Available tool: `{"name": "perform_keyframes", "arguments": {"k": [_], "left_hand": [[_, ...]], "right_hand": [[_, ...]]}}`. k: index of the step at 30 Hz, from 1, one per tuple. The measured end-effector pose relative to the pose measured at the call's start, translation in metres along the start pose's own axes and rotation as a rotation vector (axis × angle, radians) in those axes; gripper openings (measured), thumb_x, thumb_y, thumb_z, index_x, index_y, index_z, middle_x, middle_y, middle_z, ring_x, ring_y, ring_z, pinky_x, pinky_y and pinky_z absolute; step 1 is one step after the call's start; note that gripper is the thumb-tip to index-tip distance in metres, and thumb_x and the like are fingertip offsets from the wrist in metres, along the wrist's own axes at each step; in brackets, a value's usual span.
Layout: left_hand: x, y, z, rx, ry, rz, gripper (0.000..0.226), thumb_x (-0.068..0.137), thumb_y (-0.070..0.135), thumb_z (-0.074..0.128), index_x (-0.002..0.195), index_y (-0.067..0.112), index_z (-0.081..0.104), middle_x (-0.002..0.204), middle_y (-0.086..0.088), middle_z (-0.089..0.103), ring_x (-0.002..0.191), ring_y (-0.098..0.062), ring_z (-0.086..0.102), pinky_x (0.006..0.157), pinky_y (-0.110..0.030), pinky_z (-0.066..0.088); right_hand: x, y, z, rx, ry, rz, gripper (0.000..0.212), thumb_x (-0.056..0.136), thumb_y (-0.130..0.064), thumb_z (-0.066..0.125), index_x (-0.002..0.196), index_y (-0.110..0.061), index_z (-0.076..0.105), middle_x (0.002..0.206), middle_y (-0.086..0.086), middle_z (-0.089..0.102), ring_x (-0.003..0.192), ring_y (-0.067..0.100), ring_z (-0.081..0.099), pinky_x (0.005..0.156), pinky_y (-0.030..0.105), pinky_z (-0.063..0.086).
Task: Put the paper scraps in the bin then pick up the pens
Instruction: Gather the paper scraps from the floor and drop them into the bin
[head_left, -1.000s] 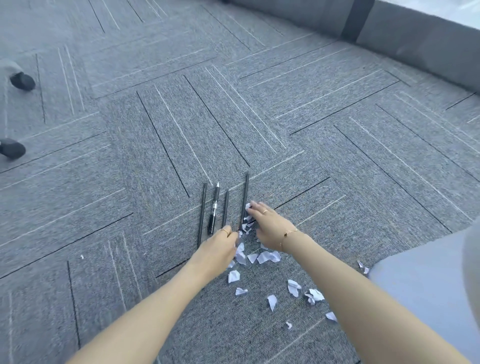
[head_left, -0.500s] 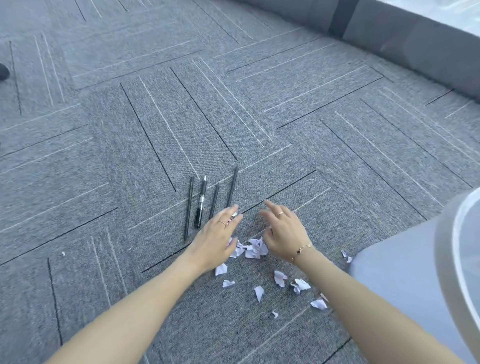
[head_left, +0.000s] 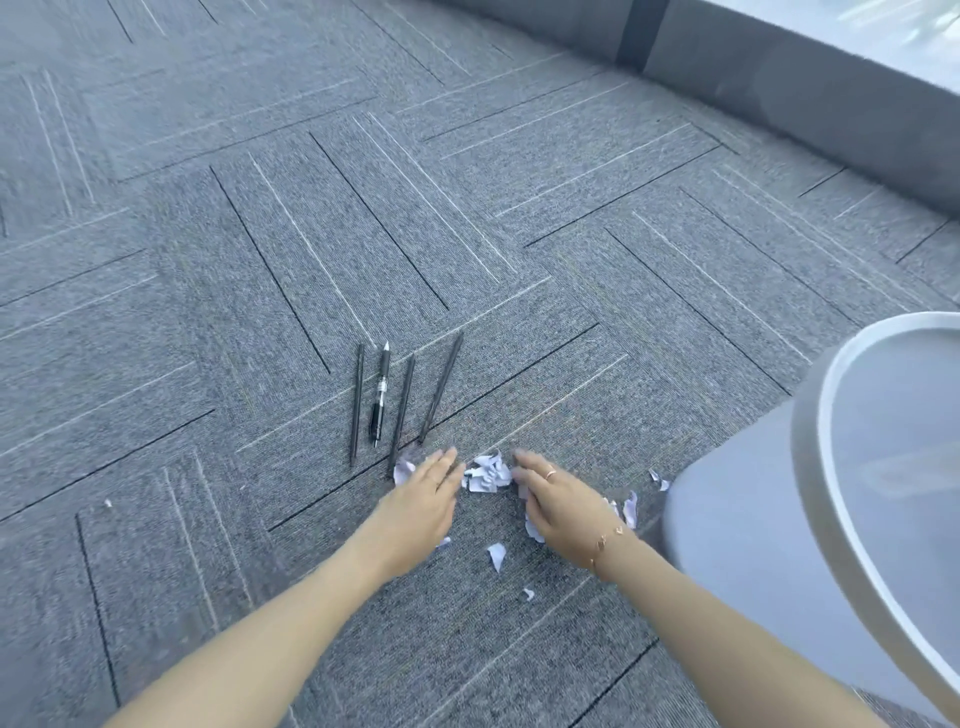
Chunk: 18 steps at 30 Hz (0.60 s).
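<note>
White paper scraps lie in a small heap on the grey carpet between my two hands. My left hand rests flat on the carpet to the heap's left, fingers together, partly over some scraps. My right hand is flat on the right side, also covering scraps. Loose scraps lie nearer to me. Several black pens lie side by side just beyond my left hand. The grey bin with a pale rim stands at the right.
A grey low wall runs along the far right of the carpet. A tiny scrap lies far left. A few scraps sit close to the bin's base.
Both hands have drawn back toward me from the pens' ends and flattened, sweeping scraps together into a heap between them. The view has shifted right, bringing the bin into sight.
</note>
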<state>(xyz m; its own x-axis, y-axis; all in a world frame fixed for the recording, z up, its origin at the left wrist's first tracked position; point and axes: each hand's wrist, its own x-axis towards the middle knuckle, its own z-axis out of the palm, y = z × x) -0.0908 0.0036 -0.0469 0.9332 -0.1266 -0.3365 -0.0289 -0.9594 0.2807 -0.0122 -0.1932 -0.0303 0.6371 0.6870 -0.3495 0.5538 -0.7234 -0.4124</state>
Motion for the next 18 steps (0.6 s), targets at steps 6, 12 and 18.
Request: {"name": "perform_keyframes", "arguments": {"k": [6, 12, 18], "left_hand": [[-0.038, 0.0, 0.02, -0.069, 0.099, -0.033, 0.06, 0.087, 0.046, 0.009, 0.144, 0.029, 0.012, 0.151, 0.004, -0.003, 0.141, -0.013, -0.001, 0.11, -0.035, -0.004], [-0.035, -0.006, 0.013, -0.12, 0.106, -0.184, 0.06, 0.091, 0.05, 0.026, 0.145, 0.032, 0.008, 0.154, 0.004, -0.016, 0.141, -0.014, -0.013, 0.11, -0.036, 0.002], [-0.033, -0.003, 0.019, -0.143, 0.056, -0.196, 0.059, 0.094, 0.047, 0.031, 0.146, 0.026, 0.011, 0.156, 0.001, -0.002, 0.144, -0.017, -0.003, 0.112, -0.037, 0.007]], "right_hand": [[-0.025, 0.014, 0.008, -0.13, 0.403, 0.434, 0.051, 0.085, -0.013, 0.05, 0.136, -0.01, 0.043, 0.151, 0.015, 0.032, 0.143, 0.035, 0.018, 0.117, 0.05, 0.01], [-0.017, 0.03, 0.007, -0.014, 0.167, 0.753, 0.067, 0.092, -0.022, 0.038, 0.144, 0.008, 0.01, 0.154, 0.026, 0.01, 0.143, 0.041, 0.002, 0.12, 0.045, 0.004], [-0.014, 0.013, 0.025, -0.162, 0.136, 0.668, 0.053, 0.096, -0.022, 0.032, 0.137, 0.011, 0.032, 0.148, 0.028, 0.025, 0.141, 0.04, 0.016, 0.119, 0.048, 0.009]]}}
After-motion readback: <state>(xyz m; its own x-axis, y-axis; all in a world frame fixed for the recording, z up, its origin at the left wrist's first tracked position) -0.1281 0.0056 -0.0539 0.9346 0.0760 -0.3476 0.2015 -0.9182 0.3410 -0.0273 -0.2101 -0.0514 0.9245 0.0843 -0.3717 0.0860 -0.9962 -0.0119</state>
